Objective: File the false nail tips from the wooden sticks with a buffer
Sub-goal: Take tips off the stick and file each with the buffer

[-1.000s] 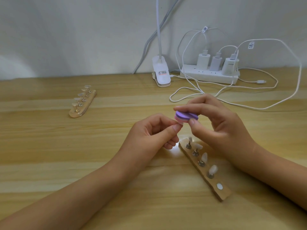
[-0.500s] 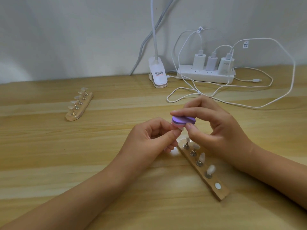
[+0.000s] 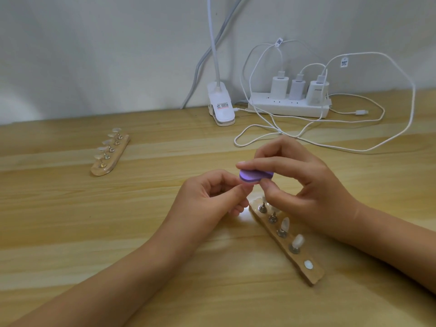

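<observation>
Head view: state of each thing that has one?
buffer, pinched in right hand
nail tip, pinched by left hand against buffer, mostly hidden
near wooden stick, four tips mounted, end spot bare
far wooden stick, five tips mounted
power strip, three chargers plugged in
loose cable end, unplugged

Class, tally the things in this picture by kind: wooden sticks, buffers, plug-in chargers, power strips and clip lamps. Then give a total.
Wooden sticks: 2
Purple buffer: 1
Plug-in chargers: 3
Power strip: 1
Clip lamp: 1
Total: 8
</observation>
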`<state>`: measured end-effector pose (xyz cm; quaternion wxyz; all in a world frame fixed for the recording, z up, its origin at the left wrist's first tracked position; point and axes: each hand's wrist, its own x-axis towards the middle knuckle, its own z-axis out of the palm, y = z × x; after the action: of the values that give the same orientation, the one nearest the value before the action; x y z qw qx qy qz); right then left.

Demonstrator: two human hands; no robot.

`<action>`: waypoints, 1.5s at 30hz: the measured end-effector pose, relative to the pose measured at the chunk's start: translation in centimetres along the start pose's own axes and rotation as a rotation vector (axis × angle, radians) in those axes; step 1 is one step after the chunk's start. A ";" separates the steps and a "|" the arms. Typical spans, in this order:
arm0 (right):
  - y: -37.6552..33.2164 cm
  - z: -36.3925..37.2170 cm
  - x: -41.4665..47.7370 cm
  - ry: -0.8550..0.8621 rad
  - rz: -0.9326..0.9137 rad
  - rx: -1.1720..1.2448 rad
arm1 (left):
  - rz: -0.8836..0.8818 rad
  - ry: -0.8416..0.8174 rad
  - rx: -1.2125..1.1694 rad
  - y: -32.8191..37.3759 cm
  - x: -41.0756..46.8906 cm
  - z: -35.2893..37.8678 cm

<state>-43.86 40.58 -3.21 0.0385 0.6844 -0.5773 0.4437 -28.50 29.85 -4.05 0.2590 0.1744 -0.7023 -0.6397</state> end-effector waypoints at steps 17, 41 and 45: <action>-0.1 0.5 -0.1 0.060 0.038 0.080 | 0.018 -0.012 -0.091 0.0 -0.1 -0.1; 0.3 0.8 -0.2 0.061 0.038 0.133 | 0.003 0.022 -0.133 0.1 -0.1 0.2; 0.5 1.0 -0.2 0.061 0.033 0.127 | 0.003 0.022 -0.127 0.0 0.0 0.2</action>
<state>-43.74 39.98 -4.12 0.0053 0.6621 -0.5576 0.5007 -28.58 29.99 -4.04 0.2782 0.1637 -0.6577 -0.6806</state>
